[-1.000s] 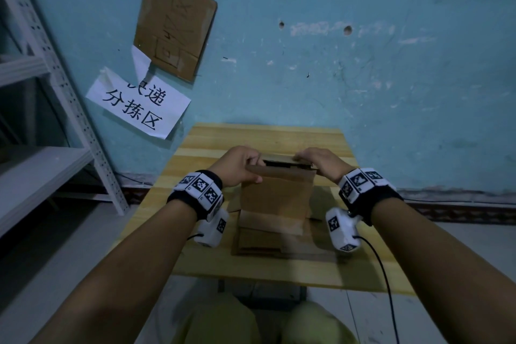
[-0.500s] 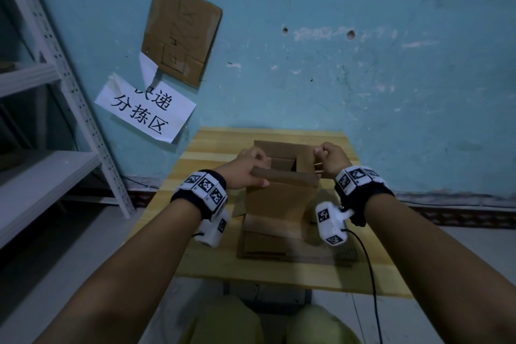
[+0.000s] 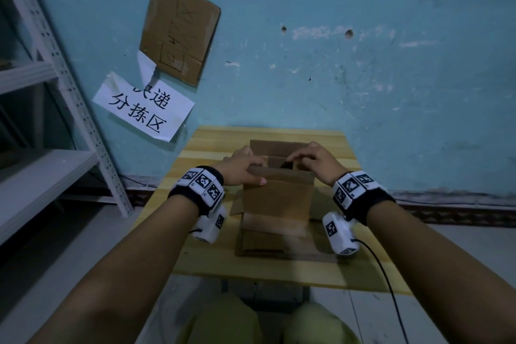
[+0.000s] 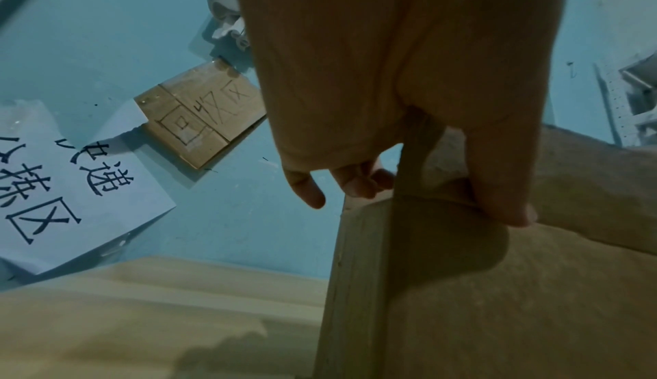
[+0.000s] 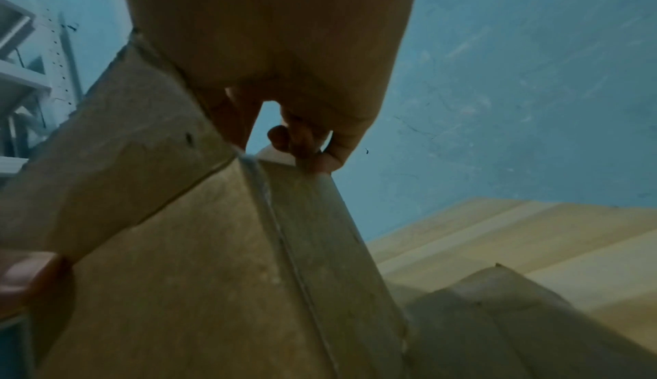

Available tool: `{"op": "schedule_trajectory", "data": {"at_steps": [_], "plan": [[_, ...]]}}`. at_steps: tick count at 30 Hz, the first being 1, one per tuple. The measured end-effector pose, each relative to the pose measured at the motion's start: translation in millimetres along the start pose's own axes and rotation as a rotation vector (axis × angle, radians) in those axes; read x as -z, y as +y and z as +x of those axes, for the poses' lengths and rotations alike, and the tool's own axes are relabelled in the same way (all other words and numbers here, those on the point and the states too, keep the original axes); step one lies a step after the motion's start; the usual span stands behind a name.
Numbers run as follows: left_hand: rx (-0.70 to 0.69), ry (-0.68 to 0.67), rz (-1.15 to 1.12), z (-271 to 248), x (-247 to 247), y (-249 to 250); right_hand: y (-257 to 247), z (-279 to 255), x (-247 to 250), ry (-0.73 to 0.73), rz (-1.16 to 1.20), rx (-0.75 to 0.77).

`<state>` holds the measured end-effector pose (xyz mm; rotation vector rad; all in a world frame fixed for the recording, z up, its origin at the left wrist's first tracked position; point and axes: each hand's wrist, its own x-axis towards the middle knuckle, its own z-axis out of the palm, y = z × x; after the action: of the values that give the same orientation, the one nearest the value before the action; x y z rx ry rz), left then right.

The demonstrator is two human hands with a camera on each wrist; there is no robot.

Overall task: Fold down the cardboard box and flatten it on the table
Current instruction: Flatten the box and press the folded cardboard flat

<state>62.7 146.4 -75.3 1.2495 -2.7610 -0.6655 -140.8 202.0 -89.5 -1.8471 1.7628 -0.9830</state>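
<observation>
1. Both forearms reach in over the near edge of the tabletop (image 3: 279,268). The cardboard box (image 3: 276,198) stands upright on it, mid-surface, with flaps splayed flat around its base.
2. Left hand (image 3: 241,166): grip curled over the near top edge of the box at its left corner, thumb on the outer face, fingers over the rim. Same as half a second ago.
3. Right hand (image 3: 314,160): grip curled at the right top corner, fingertips (image 5: 302,143) on the side panel's upper edge. A second ago it lay flat over a closed top.
4. Change: the top, closed flat a second ago, now stands open, with the back flap (image 3: 279,146) up and a dark interior showing between the hands.
5. Judgement: the sleeve is now free to skew. Flattening has not begun and all walls still stand. Next move likely pushes opposite corners together.
6. Far: paper sign (image 3: 143,109) and cardboard sheet (image 3: 178,33) on the blue wall; metal shelving (image 3: 42,109) at left.
</observation>
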Motion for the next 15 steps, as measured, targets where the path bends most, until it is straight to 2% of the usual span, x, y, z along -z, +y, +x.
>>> {"op": "schedule_trajectory", "data": {"at_steps": [4, 8, 15], "plan": [[-0.053, 0.041, -0.108, 0, -3, 2, 2, -1, 2, -0.02, -0.047, -0.014], [-0.048, 0.19, -0.158, 1, -2, -2, 5, -2, 4, 0.104, 0.101, -0.008], [-0.046, 0.233, -0.318, -3, -6, -5, 13, -4, -3, 0.278, 0.214, -0.113]]}}
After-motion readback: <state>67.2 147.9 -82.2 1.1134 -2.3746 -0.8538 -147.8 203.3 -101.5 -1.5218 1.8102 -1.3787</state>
